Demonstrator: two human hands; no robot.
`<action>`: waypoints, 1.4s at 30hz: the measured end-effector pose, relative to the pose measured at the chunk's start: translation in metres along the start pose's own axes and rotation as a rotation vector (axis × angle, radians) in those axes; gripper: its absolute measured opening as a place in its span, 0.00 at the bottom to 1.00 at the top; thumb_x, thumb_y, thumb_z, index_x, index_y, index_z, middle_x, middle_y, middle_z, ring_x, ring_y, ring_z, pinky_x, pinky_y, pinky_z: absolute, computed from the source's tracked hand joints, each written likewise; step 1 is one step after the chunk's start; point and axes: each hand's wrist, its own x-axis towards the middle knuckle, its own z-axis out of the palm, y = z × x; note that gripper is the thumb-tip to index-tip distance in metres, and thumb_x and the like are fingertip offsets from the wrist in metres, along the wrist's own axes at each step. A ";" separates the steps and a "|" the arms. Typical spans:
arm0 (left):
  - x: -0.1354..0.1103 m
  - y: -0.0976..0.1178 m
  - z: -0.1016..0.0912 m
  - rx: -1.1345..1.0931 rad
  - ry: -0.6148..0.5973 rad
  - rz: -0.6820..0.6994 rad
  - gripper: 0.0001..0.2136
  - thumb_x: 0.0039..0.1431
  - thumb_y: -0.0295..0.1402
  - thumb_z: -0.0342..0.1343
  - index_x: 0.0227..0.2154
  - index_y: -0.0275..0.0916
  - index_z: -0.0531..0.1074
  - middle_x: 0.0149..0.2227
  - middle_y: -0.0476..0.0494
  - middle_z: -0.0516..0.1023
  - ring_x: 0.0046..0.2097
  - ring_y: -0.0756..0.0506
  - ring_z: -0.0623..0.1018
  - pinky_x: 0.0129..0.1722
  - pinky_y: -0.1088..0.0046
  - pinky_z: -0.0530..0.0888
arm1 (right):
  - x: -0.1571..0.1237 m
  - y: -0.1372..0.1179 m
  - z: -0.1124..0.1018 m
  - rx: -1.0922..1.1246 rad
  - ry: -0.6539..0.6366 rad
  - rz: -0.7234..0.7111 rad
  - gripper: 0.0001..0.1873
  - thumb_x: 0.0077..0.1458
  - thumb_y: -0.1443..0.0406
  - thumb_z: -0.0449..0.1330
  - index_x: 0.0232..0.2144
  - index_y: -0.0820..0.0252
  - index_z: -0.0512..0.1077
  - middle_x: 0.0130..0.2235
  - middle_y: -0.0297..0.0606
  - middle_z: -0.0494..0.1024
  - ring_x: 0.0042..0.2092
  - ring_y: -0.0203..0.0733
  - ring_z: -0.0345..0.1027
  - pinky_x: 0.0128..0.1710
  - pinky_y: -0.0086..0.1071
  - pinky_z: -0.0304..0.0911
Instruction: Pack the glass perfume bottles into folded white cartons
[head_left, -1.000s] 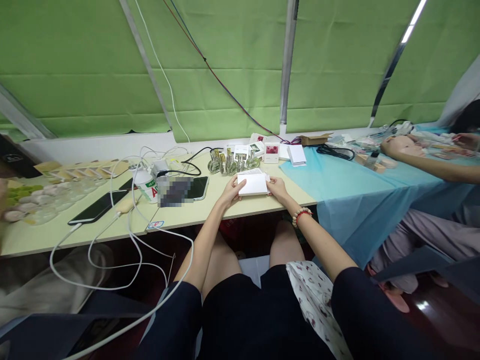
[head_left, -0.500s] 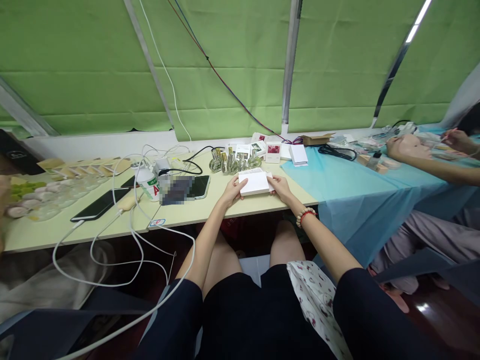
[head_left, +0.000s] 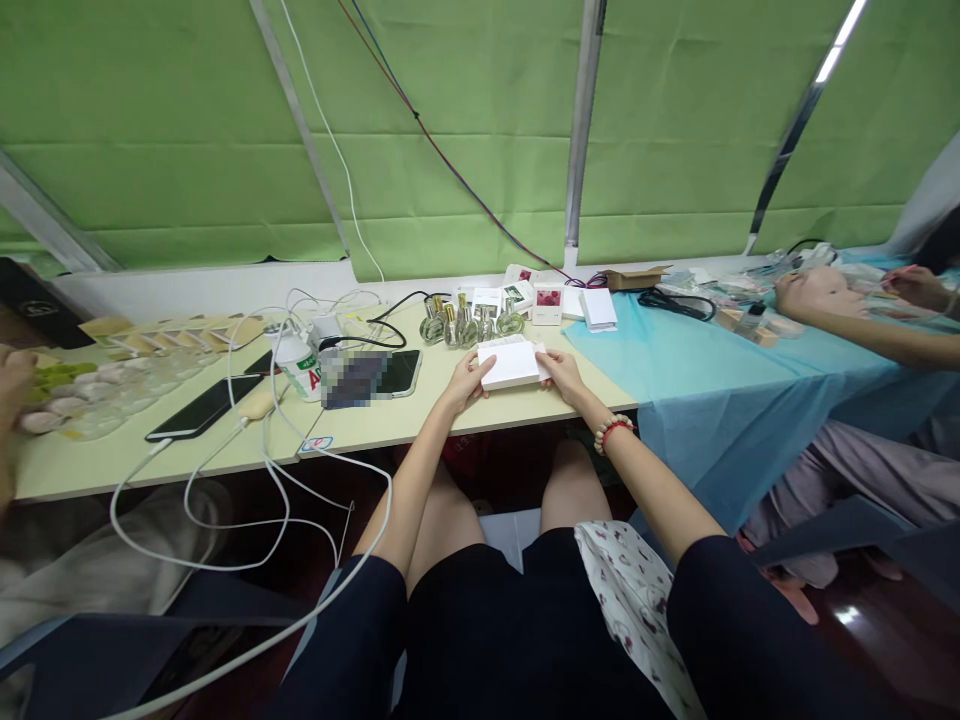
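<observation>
A flat white box (head_left: 510,365) lies on the pale yellow table (head_left: 390,420) in front of me. My left hand (head_left: 465,380) grips its left end with fingers closed on the edge. My right hand (head_left: 561,372) holds its right end the same way; a red and white bead bracelet sits on that wrist. Just behind the box stand several small glass perfume bottles with gold caps (head_left: 465,325), and behind them a few small white and pink cartons (head_left: 546,302).
Left of the box lie a phone (head_left: 397,372), a white bottle (head_left: 298,370), another phone (head_left: 202,407) and tangled white cables (head_left: 262,470). A blue cloth (head_left: 712,370) covers the table to the right, where another person's arms (head_left: 862,330) rest. Green blinds hang behind.
Hardly anything has moved; both hands stay on the white box. The view has shifted slightly, and a hand has appeared at the far left edge.
</observation>
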 end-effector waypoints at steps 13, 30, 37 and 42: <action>0.006 -0.010 -0.006 -0.027 -0.029 0.021 0.24 0.53 0.41 0.60 0.51 0.36 0.64 0.21 0.54 0.71 0.11 0.59 0.59 0.12 0.80 0.65 | -0.002 -0.002 0.000 0.004 0.008 0.021 0.07 0.53 0.66 0.58 0.28 0.66 0.72 0.15 0.29 0.69 0.13 0.27 0.58 0.09 0.19 0.52; 0.009 -0.011 -0.010 -0.079 -0.032 0.012 0.23 0.54 0.42 0.58 0.50 0.38 0.62 0.19 0.54 0.71 0.12 0.57 0.64 0.10 0.82 0.57 | -0.004 0.000 0.002 -0.051 -0.067 -0.035 0.10 0.50 0.63 0.62 0.23 0.65 0.71 0.16 0.31 0.70 0.14 0.28 0.59 0.11 0.20 0.53; 0.005 -0.006 -0.007 -0.043 -0.031 -0.012 0.22 0.55 0.42 0.58 0.49 0.35 0.64 0.20 0.54 0.71 0.11 0.58 0.62 0.10 0.83 0.60 | -0.003 0.001 0.001 -0.036 -0.053 -0.022 0.10 0.49 0.62 0.63 0.26 0.65 0.73 0.19 0.32 0.72 0.15 0.26 0.56 0.11 0.21 0.55; 0.007 -0.007 -0.007 -0.017 -0.024 -0.009 0.22 0.54 0.43 0.58 0.46 0.33 0.65 0.23 0.49 0.74 0.13 0.58 0.66 0.10 0.83 0.59 | 0.001 0.004 -0.001 -0.012 -0.020 -0.012 0.09 0.49 0.63 0.62 0.27 0.66 0.75 0.19 0.32 0.72 0.17 0.26 0.56 0.11 0.20 0.51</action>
